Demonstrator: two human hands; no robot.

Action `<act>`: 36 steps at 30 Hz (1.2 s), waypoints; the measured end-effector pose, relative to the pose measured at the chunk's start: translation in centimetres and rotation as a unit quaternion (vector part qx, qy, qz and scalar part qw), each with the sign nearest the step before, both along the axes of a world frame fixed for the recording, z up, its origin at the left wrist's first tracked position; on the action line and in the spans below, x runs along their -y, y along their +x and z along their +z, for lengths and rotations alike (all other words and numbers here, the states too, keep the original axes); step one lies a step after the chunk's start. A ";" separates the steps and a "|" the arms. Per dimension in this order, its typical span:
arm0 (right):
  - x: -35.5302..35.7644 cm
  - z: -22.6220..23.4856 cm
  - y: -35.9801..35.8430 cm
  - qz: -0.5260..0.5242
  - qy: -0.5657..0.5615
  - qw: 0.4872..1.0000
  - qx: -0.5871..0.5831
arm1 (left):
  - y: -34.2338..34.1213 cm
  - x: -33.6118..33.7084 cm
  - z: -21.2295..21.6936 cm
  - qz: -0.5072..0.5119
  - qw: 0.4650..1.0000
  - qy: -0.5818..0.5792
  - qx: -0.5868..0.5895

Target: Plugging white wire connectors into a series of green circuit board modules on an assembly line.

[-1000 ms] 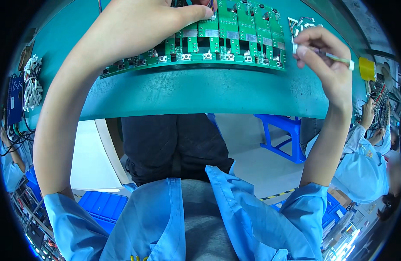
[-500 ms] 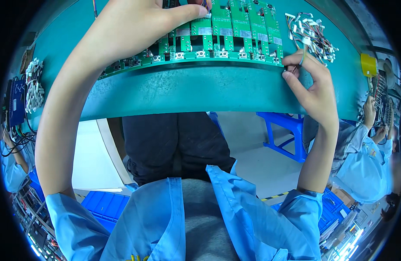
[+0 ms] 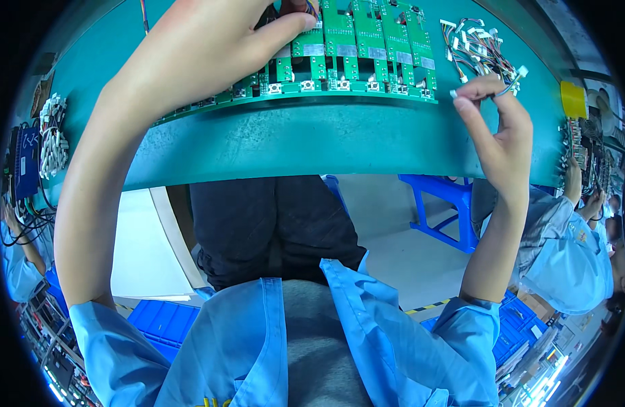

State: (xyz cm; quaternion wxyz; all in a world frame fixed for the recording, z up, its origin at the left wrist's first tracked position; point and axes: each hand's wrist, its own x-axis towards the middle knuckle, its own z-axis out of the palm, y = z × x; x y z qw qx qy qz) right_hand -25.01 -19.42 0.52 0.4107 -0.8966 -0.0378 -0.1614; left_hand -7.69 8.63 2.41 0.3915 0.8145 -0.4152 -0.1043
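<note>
From where I stand, the green circuit board (image 3: pixel 339 34) lies upper centre; over it is the left hand (image 3: pixel 231 37), its grip I cannot tell. At right, the right hand (image 3: pixel 499 129) pinches a thin cable (image 3: pixel 510 85); better to guide the white plug (image 3: pixel 454 93) straight, without straining wires.

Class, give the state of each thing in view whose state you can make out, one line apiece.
Left grip: thumb at coloured wires; closure hidden.
Right grip: closed on a white-ended cable.
Circuit boards: in a row, partly covered.
Loose cables: tangled.
White connectors at left: bunched together.
Blue jacket: unfastened at front.
</note>
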 end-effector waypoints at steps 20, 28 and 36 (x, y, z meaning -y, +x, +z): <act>-7.0 3.4 7.5 0.095 -0.053 0.992 -0.065 | -1.8 0.7 0.5 0.008 0.999 0.010 0.034; -6.7 3.1 7.5 0.107 -0.096 0.988 -0.062 | -2.1 0.7 1.1 -0.010 1.000 0.020 0.021; -6.7 2.1 8.5 0.143 -0.094 0.985 -0.010 | -1.0 0.2 0.4 -0.026 0.999 -0.012 0.033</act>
